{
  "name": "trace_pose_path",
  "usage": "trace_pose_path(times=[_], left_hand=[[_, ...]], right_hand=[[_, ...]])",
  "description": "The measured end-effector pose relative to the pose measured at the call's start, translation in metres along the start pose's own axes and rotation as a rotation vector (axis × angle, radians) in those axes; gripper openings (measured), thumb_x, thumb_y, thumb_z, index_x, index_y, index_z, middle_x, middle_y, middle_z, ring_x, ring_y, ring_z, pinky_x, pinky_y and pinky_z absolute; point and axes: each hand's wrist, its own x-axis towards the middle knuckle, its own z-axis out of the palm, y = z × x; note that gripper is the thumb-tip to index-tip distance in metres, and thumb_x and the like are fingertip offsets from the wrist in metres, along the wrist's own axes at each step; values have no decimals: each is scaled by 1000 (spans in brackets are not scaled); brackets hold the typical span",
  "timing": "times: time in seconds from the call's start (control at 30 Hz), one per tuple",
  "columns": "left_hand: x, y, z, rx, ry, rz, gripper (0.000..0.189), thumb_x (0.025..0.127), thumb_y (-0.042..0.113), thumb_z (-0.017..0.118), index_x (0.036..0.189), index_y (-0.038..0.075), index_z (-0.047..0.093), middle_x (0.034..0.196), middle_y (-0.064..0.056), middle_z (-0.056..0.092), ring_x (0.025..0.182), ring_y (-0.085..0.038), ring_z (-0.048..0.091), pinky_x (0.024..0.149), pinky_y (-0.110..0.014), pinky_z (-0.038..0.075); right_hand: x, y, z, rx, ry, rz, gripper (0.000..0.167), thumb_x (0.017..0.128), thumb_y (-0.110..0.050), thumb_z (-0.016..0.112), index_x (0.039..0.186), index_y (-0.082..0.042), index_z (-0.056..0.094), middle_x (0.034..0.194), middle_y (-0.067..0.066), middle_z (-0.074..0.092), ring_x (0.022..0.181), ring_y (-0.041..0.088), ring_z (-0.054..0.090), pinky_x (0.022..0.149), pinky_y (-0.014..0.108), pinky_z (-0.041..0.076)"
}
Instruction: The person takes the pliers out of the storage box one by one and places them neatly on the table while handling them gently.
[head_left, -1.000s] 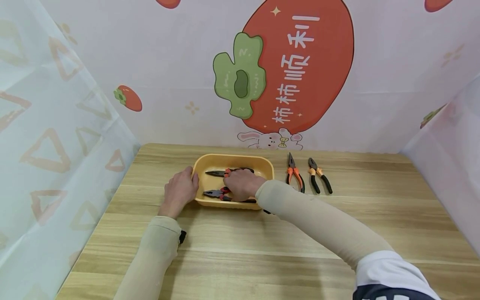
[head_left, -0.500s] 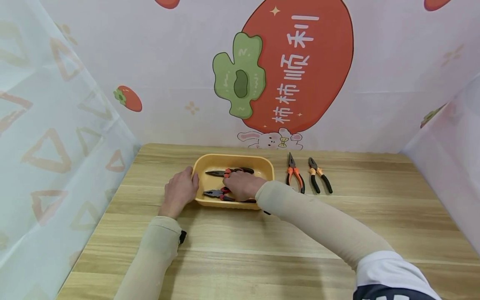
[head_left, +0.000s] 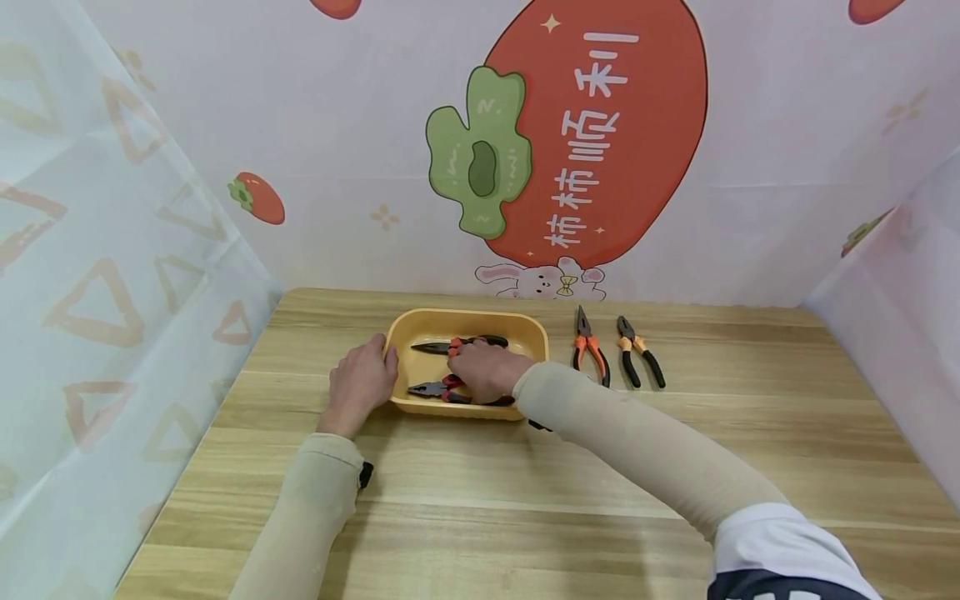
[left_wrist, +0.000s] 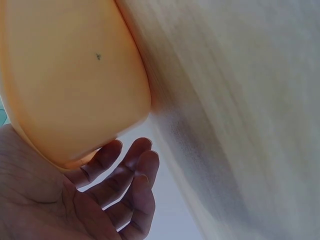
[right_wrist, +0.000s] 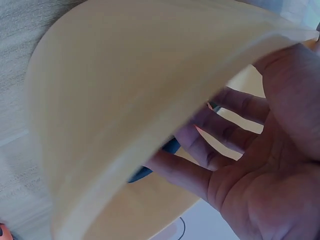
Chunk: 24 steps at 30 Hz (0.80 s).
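Your L hand (head_left: 362,379) grips bin (head_left: 465,313) at L end; R hand (head_left: 487,371) is inside w/ 2 pliers (head_left: 429,389), can't tell if gripping. 2 more pliers (head_left: 588,342) on tabletop (head_left: 465,483), R of bin.

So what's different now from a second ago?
Very little: the front pliers in the tray may have slid slightly, too little to be sure. Neither hand visibly took hold of or let go of anything. The left hand stayed at the tray's left end and the right hand inside it; the rear pliers, plus the orange pliers and yellow pliers on the table, stayed put.
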Motion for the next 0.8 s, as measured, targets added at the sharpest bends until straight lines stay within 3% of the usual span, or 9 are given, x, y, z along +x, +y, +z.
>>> trace_pose_path(times=[0.27,0.43,0.6,0.8], left_hand=[[0,0,0,0,3,2,27,106,29,43,105,5,56,87,-17,61,83,-41,64,67,-58,48],[0,1,0,2,9,7,26,106,28,44,102,5,55,83,-16,60,80,-39,63,65,-57,47],[0,1,0,3,9,1,27,106,29,43,102,5,55,85,-17,61,82,-41,63,66,-58,48],[0,2,-1,8,3,-5,27,106,28,43,102,5,56,84,-16,60,81,-40,63,65,-57,47]], right_hand=[[-2,2,0,-19,31,0,21,95,-26,72,111,-15,65,111,2,61,96,24,53,81,37,46],[-5,6,0,-56,73,-16,30,90,-34,77,110,-16,64,105,0,60,91,22,54,78,37,47],[-8,12,-2,-43,91,-22,46,85,-37,82,122,-17,64,114,1,62,95,20,57,83,38,50],[-14,16,-8,-2,87,24,52,84,-43,83,126,-19,64,124,5,60,104,23,58,88,43,50]])
